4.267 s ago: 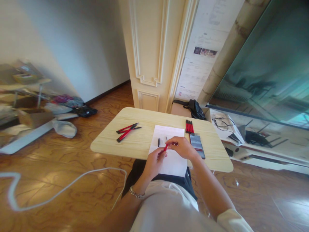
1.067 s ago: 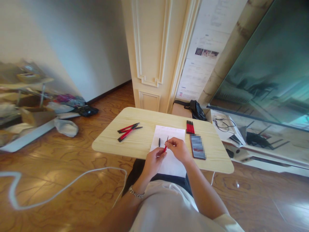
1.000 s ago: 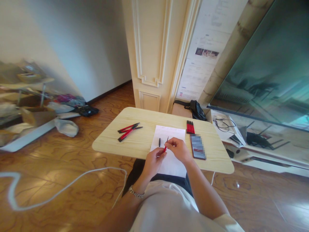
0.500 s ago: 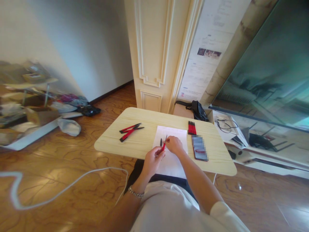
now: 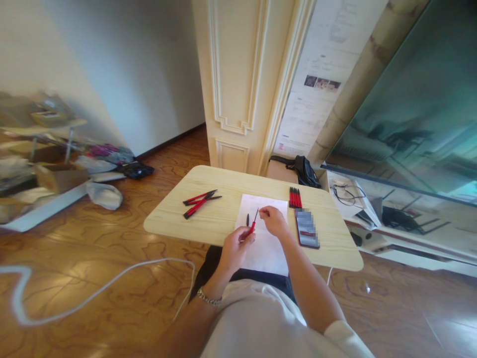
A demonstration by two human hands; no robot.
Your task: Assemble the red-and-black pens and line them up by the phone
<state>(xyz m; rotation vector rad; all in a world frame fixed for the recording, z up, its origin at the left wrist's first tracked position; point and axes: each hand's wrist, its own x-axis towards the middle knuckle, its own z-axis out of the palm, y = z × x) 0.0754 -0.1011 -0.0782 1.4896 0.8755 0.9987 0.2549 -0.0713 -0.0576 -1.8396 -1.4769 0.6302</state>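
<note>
My left hand (image 5: 235, 249) is closed around a red pen barrel (image 5: 253, 226), held over a white sheet of paper (image 5: 263, 256). Out of the barrel's upper end sticks a thin dark refill (image 5: 256, 215). Just right of the refill tip is my right hand (image 5: 276, 222), its fingertips pinched together; whatever they hold is too small to make out. A black pen tip piece (image 5: 248, 219) lies on the paper, left of the refill.
Several red and black pens (image 5: 295, 197) lie in a row at the right, above a phone (image 5: 307, 228). More pens (image 5: 201, 203) lie crossed on the left of the wooden table (image 5: 175, 219). A white cable (image 5: 112, 281) runs over the floor.
My right hand has moved a little up and right, so its fingertips are now apart from the refill. My left hand stays nearly still with the barrel.
</note>
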